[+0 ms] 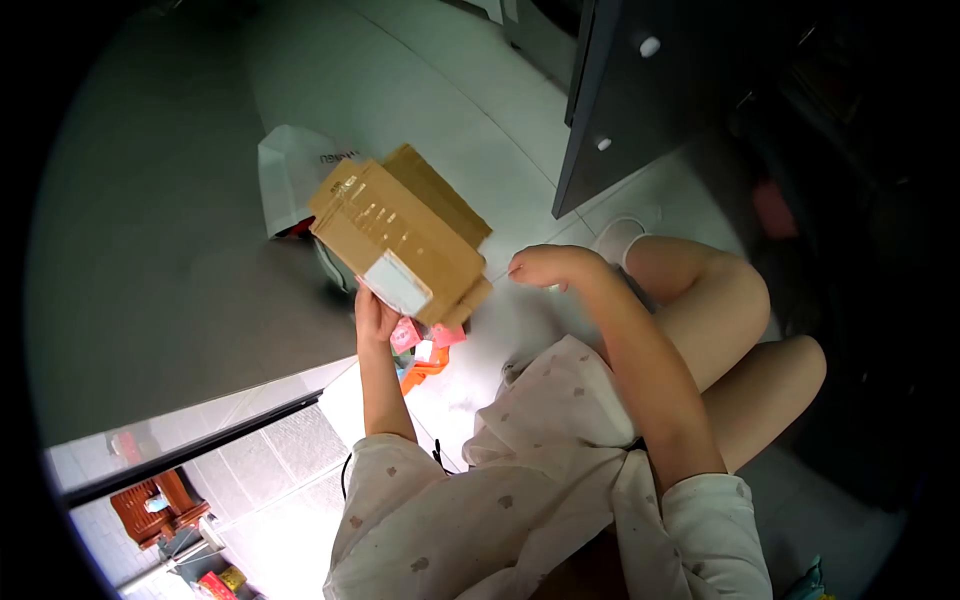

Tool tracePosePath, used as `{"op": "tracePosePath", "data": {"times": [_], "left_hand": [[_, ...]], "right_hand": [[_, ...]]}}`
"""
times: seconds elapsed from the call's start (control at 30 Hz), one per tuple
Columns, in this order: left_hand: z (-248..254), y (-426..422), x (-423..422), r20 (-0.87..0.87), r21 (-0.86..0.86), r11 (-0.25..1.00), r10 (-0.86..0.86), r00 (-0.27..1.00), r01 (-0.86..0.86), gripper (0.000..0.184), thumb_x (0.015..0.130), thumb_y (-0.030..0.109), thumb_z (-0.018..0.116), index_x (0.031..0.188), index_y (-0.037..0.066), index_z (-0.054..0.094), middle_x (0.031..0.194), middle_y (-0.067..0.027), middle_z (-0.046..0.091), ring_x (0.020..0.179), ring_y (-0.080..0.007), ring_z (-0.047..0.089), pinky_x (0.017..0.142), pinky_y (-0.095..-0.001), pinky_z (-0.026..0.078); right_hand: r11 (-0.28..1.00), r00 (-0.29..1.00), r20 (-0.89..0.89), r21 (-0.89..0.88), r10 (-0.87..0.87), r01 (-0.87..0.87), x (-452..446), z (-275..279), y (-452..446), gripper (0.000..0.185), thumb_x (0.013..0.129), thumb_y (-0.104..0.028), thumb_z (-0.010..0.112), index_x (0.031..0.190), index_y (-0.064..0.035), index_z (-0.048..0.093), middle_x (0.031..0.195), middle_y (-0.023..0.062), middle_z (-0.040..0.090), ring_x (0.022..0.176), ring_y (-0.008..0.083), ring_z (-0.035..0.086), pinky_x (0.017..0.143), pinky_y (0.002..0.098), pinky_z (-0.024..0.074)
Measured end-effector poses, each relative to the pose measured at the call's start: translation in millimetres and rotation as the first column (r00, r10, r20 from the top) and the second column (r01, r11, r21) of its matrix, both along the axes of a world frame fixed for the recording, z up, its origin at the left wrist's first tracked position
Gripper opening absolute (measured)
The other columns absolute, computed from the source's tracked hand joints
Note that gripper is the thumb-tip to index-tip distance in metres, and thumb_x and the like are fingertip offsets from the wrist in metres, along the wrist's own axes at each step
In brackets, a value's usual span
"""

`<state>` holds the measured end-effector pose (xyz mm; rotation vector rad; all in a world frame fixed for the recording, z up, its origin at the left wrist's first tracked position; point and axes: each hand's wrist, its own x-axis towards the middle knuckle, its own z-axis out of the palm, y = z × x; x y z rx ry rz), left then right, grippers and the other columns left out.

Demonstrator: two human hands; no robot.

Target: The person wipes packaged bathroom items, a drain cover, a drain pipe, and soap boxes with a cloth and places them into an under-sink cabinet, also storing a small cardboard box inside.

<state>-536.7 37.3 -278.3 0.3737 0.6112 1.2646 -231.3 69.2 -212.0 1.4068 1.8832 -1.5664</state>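
Note:
A brown cardboard box point(385, 225) with open flaps, strips of clear tape and a white label point(397, 283) is tilted in front of me. My left hand point(375, 315) grips its lower edge near the label. To the right of the box and apart from it is my right hand point(548, 267), its fingers curled together. Whatever those fingers hold, if anything, is too small to make out. Below the box, partly covered by it, lie small pink packets point(447, 335) and an orange item point(425, 370).
A white bag point(285, 180) with dark lettering stands behind the box. Dark grey drawers or doors with white knobs point(650, 47) rise at upper right. A large grey surface point(180, 300) fills the left. Pale floor tiles point(450, 90) lie beyond.

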Motion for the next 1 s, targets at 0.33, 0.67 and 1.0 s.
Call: {"op": "tracePosePath", "data": {"times": [0.33, 0.67, 1.0], "left_hand": [[227.6, -73.4, 111.9, -0.058, 0.271, 0.947, -0.163, 0.985, 0.173, 0.041, 0.088, 0.023, 0.047, 0.119, -0.001, 0.035, 0.113, -0.0122, 0.050, 0.096, -0.0213, 0.055, 0.079, -0.0341, 0.048], [317.6, -63.4, 329.7, -0.433, 0.456, 0.563, -0.536, 0.725, 0.689, 0.044, 0.081, 0.013, 0.057, 0.118, 0.002, 0.037, 0.110, -0.0116, 0.051, 0.098, -0.0213, 0.053, 0.080, -0.0378, 0.045], [262.3, -15.4, 534.0, -0.794, 0.590, 0.474, 0.195, 0.576, 0.653, 0.042, 0.077, 0.005, 0.054, 0.117, 0.002, 0.043, 0.102, -0.0130, 0.059, 0.091, -0.0207, 0.057, 0.077, -0.0291, 0.044]], "right_hand": [[0.728, 0.280, -0.815, -0.231, -0.507, 0.646, 59.6, 189.2, -122.0, 0.052, 0.084, -0.027, 0.051, 0.125, 0.0002, 0.034, 0.112, 0.0104, 0.048, 0.105, 0.0177, 0.046, 0.087, 0.0305, 0.0383], [0.018, 0.082, -0.931, 0.080, -0.357, 0.997, 221.5, 254.7, -217.0, 0.072, 0.075, -0.032, 0.064, 0.129, -0.0015, 0.028, 0.117, 0.0108, 0.044, 0.109, 0.0180, 0.042, 0.094, 0.0301, 0.0302], [-0.324, 0.101, -0.744, 0.404, -0.660, 0.856, 340.6, 172.5, -176.1, 0.108, 0.063, -0.022, 0.073, 0.134, 0.0007, -0.005, 0.125, 0.0209, 0.034, 0.117, 0.0258, 0.035, 0.096, 0.0328, 0.0294]]}}
